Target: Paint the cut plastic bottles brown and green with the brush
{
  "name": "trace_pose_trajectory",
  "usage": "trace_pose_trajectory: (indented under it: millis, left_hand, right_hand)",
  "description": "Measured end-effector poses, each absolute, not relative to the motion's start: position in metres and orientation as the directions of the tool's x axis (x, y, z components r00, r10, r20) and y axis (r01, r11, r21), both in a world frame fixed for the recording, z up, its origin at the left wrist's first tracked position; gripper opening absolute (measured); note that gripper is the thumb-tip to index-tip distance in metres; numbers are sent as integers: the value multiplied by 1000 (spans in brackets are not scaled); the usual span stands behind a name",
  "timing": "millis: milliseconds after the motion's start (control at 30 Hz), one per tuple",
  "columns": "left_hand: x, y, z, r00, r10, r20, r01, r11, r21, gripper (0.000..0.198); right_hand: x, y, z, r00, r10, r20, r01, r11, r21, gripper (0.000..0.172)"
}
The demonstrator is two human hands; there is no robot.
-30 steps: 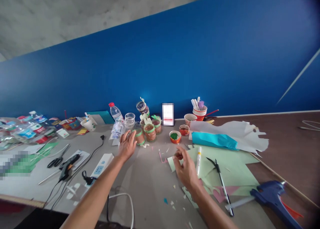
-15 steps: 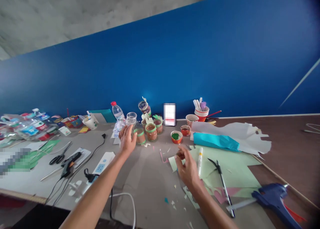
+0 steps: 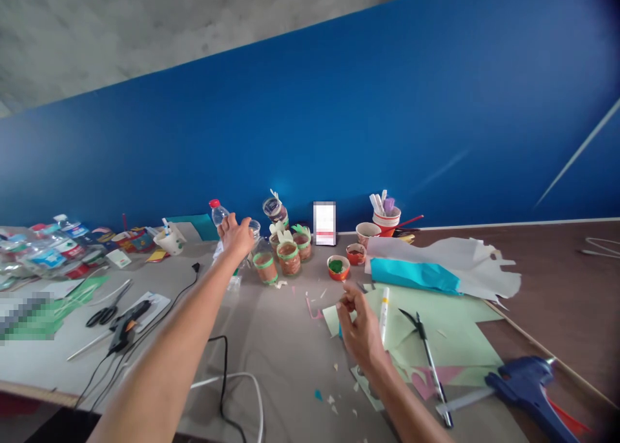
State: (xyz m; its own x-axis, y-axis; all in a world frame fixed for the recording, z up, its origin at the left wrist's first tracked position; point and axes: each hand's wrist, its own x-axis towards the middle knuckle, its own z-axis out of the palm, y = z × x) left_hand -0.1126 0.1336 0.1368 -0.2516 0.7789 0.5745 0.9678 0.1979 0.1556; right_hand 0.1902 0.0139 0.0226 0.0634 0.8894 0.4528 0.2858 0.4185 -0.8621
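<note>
My left hand (image 3: 236, 236) reaches to the back of the table, fingers spread and bent, over a clear plastic bottle with a red cap (image 3: 219, 212) and beside a clear plastic cup (image 3: 254, 227). Whether it touches either one is hard to see. Just right of it stand several small jars with brown wrapping and green bands, such as this jar (image 3: 265, 268); some carry pale paper petals. My right hand (image 3: 361, 330) hovers above the table with curled fingers. A speck of teal shows by its thumb; what the fingers hold, if anything, is hidden. A white marker (image 3: 384, 314) lies beside it.
Small red cups, one with green paint (image 3: 338, 267), stand mid-table. Right lie teal paper (image 3: 416, 276), green sheets, a black pen (image 3: 431, 359) and a blue glue gun (image 3: 526, 381). Left are scissors (image 3: 109, 307), a black glue gun (image 3: 126, 327), cords and plastic bottles.
My left hand has moved left and farther back, from beside the front jar to over the red-capped bottle. My right hand has barely moved.
</note>
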Motion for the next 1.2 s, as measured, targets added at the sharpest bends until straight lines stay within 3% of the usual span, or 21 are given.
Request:
trace_pose_trajectory:
  millis: [167,333,600,800,933,1067,1200]
  left_hand:
    - [-126,136,138,-216,828,517,976,184,112,26]
    - [-134,138,136,-217,847,484,975,168,144,14]
    - [-153,138,152,-431,737,520,884,228,409,19]
    - [-177,129,171,-647,656,388,666,239,707,16]
    - [-184,124,178,-728,649,220,443,202,873,31]
    - [-186,118,189,-752,658,43,202,168,965,38]
    - [-181,109,200,-719,694,-33,37,85,996,22]
  right_hand:
    - [190,15,23,57,882,468,303,432,-850,24]
    - [191,15,22,57,879,474,319,434,-843,26]
    - [192,15,24,65,880,471,317,429,-846,23]
    - [192,16,22,79,888,452,311,409,-858,27]
    - [192,16,21,72,900,431,296,393,-871,29]
    - [192,17,19,63,915,398,300,363,-882,30]
    - [191,17,18,77,922,379,296,342,-892,31]
